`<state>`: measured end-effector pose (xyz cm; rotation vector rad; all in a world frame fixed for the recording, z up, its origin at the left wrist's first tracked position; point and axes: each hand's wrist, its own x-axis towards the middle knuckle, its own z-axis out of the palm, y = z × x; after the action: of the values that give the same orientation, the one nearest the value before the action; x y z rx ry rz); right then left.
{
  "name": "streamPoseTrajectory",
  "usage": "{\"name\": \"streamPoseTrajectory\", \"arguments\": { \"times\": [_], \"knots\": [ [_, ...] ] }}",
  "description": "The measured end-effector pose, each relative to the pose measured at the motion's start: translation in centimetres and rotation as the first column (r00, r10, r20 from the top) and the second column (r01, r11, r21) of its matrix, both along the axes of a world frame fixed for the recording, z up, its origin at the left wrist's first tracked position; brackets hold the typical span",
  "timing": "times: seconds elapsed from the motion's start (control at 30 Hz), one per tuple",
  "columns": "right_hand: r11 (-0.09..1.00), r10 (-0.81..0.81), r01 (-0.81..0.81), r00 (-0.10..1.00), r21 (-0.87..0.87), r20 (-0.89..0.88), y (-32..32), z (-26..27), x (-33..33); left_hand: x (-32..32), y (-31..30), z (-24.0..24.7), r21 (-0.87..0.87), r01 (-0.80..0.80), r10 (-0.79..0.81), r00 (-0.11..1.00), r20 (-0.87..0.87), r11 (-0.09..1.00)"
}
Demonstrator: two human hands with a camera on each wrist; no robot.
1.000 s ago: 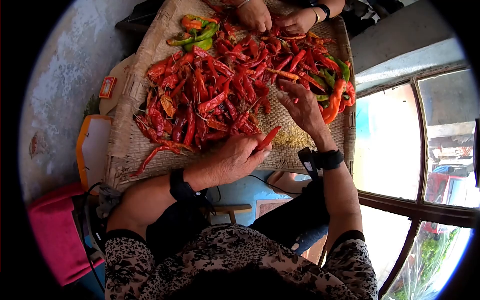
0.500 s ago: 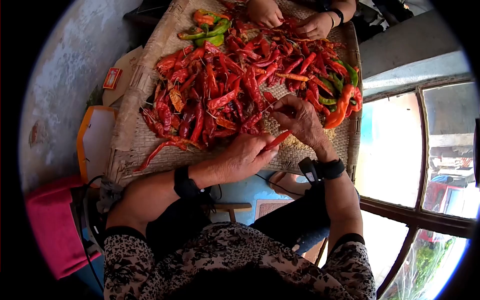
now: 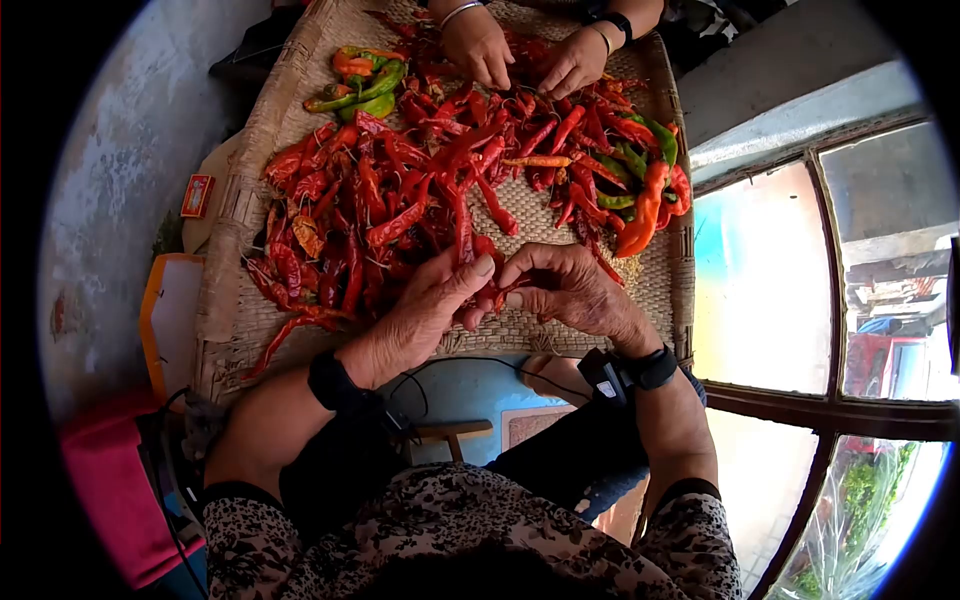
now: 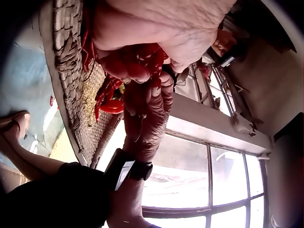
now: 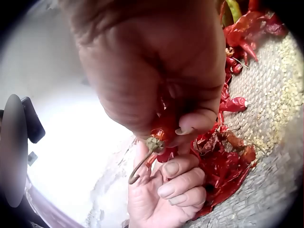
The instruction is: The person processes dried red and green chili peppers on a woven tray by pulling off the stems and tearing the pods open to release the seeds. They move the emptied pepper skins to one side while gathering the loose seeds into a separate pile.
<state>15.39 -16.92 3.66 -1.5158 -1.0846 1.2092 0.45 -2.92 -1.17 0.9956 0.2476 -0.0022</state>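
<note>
Over the near edge of the woven tray [image 3: 665,325], my two hands meet. My left hand [image 3: 415,305] curls its fingers round red chili peppers [image 4: 152,57], its thumb lying along them. My right hand [image 3: 580,290] pinches a red chili [image 5: 164,133] between thumb and fingers, close against the left fingertips. In the right wrist view, this chili's pale cap and curved stem [image 5: 139,170] stick out below the right thumb. Most of the chili bodies are hidden by the fingers. Right beyond both hands lies a heap of wrinkled red chilies [image 3: 385,190].
Another person's hands [image 3: 575,60] work at the heap's far side. Green peppers [image 3: 375,100] lie far left, an orange pepper [image 3: 643,210] at the right. Loose pale seeds [image 5: 266,90] cover part of the tray. A window [image 3: 770,290] stands right, a wall [image 3: 110,200] left.
My right hand has come back from the heap to the left hand, now pinching a chili. My left hand's grip has turned. The other person's hands have shifted slightly, and the head view has swung.
</note>
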Motion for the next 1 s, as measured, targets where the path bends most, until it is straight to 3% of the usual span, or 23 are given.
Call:
{"name": "streamPoseTrajectory", "arguments": {
  "times": [0.1,0.13,0.17,0.27,0.33,0.37,0.4,0.43,0.47,0.5,0.53,0.57,0.63,0.67,0.8,0.87,0.9,0.97,1.0],
  "knots": [
    [0.991,0.132,-0.132,0.991,0.003,0.011,-0.1,0.2,-0.2,-0.1,-0.2,-0.2,0.036,-0.034,0.036,0.998,-0.056,0.999],
    [0.982,0.189,-0.19,0.974,-0.005,0.126,-0.2,0.2,-0.1,-0.1,-0.2,-0.3,0.073,-0.059,0.066,0.993,-0.094,0.996],
    [0.982,0.189,-0.19,0.974,-0.004,0.126,-0.3,0.4,0.1,0.0,-0.2,-0.4,0.074,-0.059,0.065,0.993,-0.094,0.996],
    [0.97,0.095,-0.092,0.995,-0.223,0.002,-0.8,2.1,1.4,0.0,-0.4,-0.7,0.054,-0.182,0.188,0.97,-0.156,0.982],
    [0.983,-0.079,0.066,0.994,-0.169,-0.074,-1.4,2.2,3.6,0.1,-0.4,-0.6,-0.004,-0.273,0.268,0.945,-0.19,0.962],
    [0.977,-0.211,0.213,0.976,0.027,-0.053,-1.2,1.7,4.8,0.0,-0.5,-0.5,-0.005,-0.272,0.266,0.945,-0.19,0.962],
    [0.845,-0.46,0.498,0.862,0.194,-0.212,-1.2,1.3,5.4,0.0,-0.5,-0.3,0.024,-0.25,0.25,0.952,-0.18,0.968],
    [0.618,-0.69,0.731,0.681,0.29,-0.245,-0.4,1.6,5.4,0.0,-0.5,-0.1,0.052,-0.228,0.234,0.957,-0.169,0.972],
    [0.587,-0.759,0.733,0.646,0.344,-0.084,-0.3,1.3,6.2,0.0,-0.5,-0.3,0.051,-0.229,0.234,0.958,-0.168,0.972],
    [0.56,-0.809,0.725,0.583,0.4,0.076,-0.5,0.6,6.9,0.0,-0.5,-0.6,0.055,-0.212,0.217,0.965,-0.144,0.976],
    [0.666,-0.745,0.613,0.527,0.426,0.409,-0.6,-0.3,6.8,0.0,-0.4,-0.7,0.06,-0.195,0.201,0.972,-0.119,0.979],
    [0.771,-0.608,0.498,0.39,0.397,0.692,-0.5,-1.3,6.2,0.1,-0.4,-0.7,0.059,-0.198,0.204,0.972,-0.117,0.978],
    [0.946,-0.324,0.196,0.507,0.259,0.799,0.5,-3.3,4.2,0.0,-0.3,-0.7,0.087,-0.21,0.219,0.968,-0.121,0.974],
    [0.964,-0.262,0.079,0.456,0.254,0.851,1.1,-4.1,2.9,0.0,-0.3,-0.5,0.088,-0.21,0.22,0.968,-0.123,0.974],
    [0.979,-0.198,0.041,0.388,0.198,0.9,2.3,-5.0,1.4,0.0,-0.1,0.7,0.094,-0.272,0.282,0.952,-0.119,0.958],
    [0.992,-0.044,-0.103,0.299,0.078,0.953,2.7,-5.0,1.8,0.0,0.6,1.1,0.112,-0.298,0.31,0.945,-0.104,0.948],
    [0.991,-0.042,-0.108,0.301,0.078,0.953,2.6,-4.7,1.9,0.1,1.2,1.1,0.084,-0.335,0.34,0.939,-0.055,0.938],
    [0.988,-0.138,0.05,0.704,0.145,0.696,2.3,-2.9,1.5,0.2,2.3,1.5,0.053,-0.371,0.372,0.928,-0.011,0.927],
    [0.972,-0.216,0.112,0.777,0.208,0.591,2.0,-2.0,1.4,0.2,2.8,1.9,0.054,-0.413,0.413,0.911,0.009,0.909]
  ]
}}
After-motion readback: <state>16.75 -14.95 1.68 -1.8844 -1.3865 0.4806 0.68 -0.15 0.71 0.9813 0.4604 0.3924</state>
